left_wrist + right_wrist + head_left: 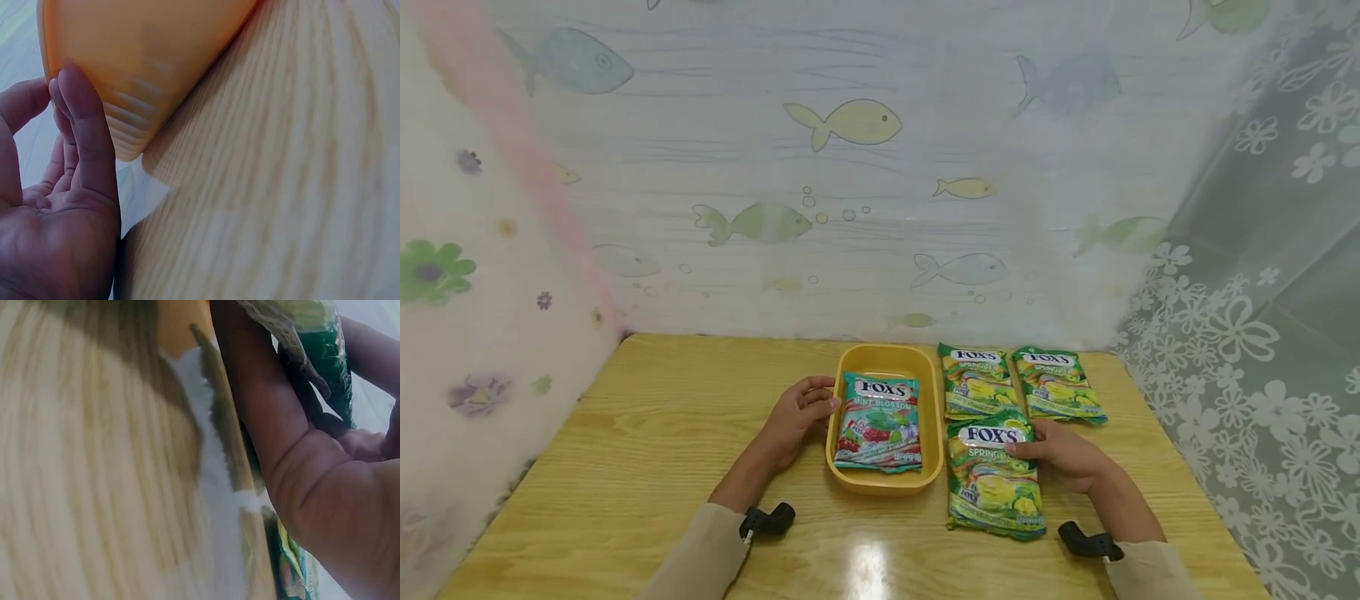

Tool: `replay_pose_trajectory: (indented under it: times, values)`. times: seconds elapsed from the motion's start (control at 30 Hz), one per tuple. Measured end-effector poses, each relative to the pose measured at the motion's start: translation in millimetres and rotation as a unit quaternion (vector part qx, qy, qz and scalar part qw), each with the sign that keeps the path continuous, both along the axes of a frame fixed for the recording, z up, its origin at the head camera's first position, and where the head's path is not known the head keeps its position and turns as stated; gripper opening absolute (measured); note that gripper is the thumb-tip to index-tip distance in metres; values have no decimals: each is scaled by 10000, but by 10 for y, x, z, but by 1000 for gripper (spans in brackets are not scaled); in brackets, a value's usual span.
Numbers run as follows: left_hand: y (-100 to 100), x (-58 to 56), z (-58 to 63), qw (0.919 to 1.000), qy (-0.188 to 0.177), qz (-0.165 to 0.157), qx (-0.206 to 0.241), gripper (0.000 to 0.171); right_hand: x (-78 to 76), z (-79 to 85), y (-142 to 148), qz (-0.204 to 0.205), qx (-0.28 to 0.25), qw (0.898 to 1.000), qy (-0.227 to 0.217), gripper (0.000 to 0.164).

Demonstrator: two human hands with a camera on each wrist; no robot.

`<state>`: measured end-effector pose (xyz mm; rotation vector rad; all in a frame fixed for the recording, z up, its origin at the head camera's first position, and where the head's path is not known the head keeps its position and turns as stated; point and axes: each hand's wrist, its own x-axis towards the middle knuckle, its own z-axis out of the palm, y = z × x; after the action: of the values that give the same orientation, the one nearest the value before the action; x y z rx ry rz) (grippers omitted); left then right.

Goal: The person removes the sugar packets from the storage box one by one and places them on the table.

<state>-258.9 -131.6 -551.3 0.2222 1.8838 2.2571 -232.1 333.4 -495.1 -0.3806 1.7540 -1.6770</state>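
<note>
tray (pixel 887 485) and held green packet (pixel 996 492), low in the middle of the frame.
left hand (pixel 793 423) pinches the yellow tray's left rim between thumb and fingers; inside lies a teal packet (pixel 878 427) marked mint blossom. right hand (pixel 1067 457) grips the held green packet by its right edge, thumb on the front, just right of the tray. two other green packets (pixel 1060 387) lie near each other at centre right on the wooden table (pixel 662 433); a fish-printed sheet (pixel 850 67) spans the upper frame.
</note>
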Motion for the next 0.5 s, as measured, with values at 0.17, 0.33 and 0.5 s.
replay_pose_trajectory:
  times: [0.17, 0.33, 0.5]
  values:
    - [-16, 7, 3, 10000, 2, 10, -24, 46, -14, -35, -23, 21, 116, 9998, -130, 59]
    - [8, -18, -5, 10000, 44, -55, 45, 46, -7, 3, -22, -152, 447, 9989, -58, 71]
    - [19, -26, -31, 10000, -26, -41, 60, 43, 43, 61, -55, -611, 1186, 9910, 76, 88]
